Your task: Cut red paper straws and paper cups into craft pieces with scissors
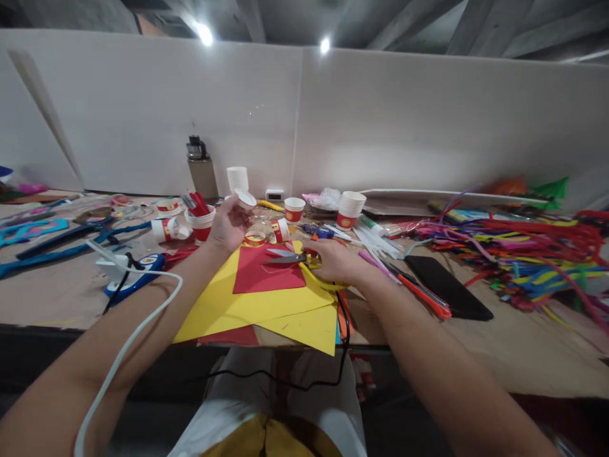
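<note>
My left hand [229, 223] is raised above the table with its fingers curled around a small white paper cup [246, 200], tilted on its side. My right hand [333, 260] lies on the yellow-handled scissors [290, 257], fingers closed over the handles; the blades point left across a red paper sheet [266, 273]. That red sheet rests on overlapping yellow sheets [247, 304] at the table's front edge. A cut red-and-white cup ring [255, 238] and a cut cup [280, 230] lie just beyond the red sheet.
More paper cups [351, 209] and a white cup stack [237, 178] stand behind. A cup holding red tools [200, 222], a grey bottle [202, 171], a black phone [447, 287], an orange cutter [423, 295] and a heap of coloured strips [523, 254] surround them. A white cable [143, 317] crosses my left arm.
</note>
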`<state>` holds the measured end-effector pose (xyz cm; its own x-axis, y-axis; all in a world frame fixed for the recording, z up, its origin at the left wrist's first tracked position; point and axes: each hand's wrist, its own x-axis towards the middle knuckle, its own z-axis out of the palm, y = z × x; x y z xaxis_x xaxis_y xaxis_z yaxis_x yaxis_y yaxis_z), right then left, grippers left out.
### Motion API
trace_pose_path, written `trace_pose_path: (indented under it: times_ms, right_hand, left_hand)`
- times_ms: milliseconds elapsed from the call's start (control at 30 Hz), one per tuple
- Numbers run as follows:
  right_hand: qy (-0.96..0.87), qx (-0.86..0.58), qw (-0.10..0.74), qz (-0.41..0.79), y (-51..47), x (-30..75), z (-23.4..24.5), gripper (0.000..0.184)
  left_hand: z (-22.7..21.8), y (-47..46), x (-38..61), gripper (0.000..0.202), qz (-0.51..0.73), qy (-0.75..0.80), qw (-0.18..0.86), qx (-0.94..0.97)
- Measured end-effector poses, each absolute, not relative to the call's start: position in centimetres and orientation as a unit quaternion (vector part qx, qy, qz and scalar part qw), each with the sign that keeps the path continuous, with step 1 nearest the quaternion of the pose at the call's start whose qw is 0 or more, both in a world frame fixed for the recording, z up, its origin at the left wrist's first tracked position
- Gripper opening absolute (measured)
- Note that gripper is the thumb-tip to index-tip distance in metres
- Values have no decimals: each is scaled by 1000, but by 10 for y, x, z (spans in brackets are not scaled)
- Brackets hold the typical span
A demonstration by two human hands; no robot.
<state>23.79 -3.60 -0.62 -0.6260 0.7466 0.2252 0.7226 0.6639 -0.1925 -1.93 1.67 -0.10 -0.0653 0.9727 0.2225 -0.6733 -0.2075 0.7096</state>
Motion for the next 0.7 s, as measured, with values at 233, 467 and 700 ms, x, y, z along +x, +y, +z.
trace_pose_path:
  times_ms: [233, 467, 700]
  right_hand:
    - [-896, -435, 85, 31, -39, 241, 0, 37]
    - [-845, -510, 162, 10, -46, 225, -5, 15]
    - [-823, -562, 76, 23, -40, 219, -9, 21]
  left_hand:
    - [-22, 0, 17, 29, 646, 213, 618, 393]
    - [-24, 5, 9, 32, 672, 241, 603, 356]
    - [-24, 6, 8, 33, 667, 233, 619, 343]
